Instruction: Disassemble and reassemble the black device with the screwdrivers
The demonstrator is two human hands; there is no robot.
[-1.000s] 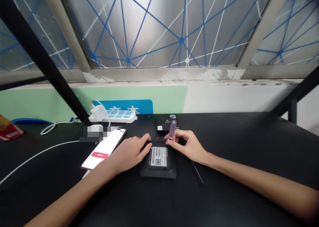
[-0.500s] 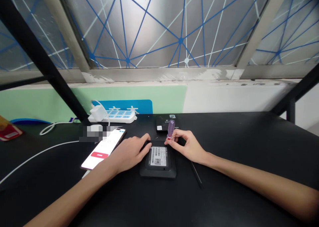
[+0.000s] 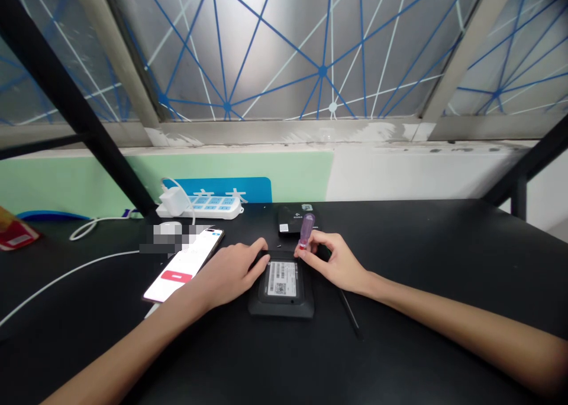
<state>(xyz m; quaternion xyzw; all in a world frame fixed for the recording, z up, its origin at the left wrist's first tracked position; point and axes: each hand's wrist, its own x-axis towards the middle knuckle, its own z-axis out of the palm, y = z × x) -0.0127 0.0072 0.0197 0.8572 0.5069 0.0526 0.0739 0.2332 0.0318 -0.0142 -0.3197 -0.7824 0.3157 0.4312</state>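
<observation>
A flat black electronic device (image 3: 281,295) lies on the table, with a white barcode label (image 3: 281,277) on its top. My left hand (image 3: 231,273) grips its upper left corner. My right hand (image 3: 335,264) pinches a purple-handled screwdriver (image 3: 306,230) upright, its lower end at the device's far edge. The screwdriver's tip is hidden by my fingers. Beyond the device lies a black rectangular piece (image 3: 295,220). A thin black rod (image 3: 350,315) lies on the table to the right of the device.
A smartphone (image 3: 181,266) lies left of my left hand, and a white cable (image 3: 66,280) runs across the black table (image 3: 421,245). At the back stand a white power strip (image 3: 199,208) and a plugged-in charger (image 3: 173,201). A red packet (image 3: 15,236) sits at far left.
The screwdriver handle rocks slightly from side to side while my right hand stays on it. My left hand and the device stay in place.
</observation>
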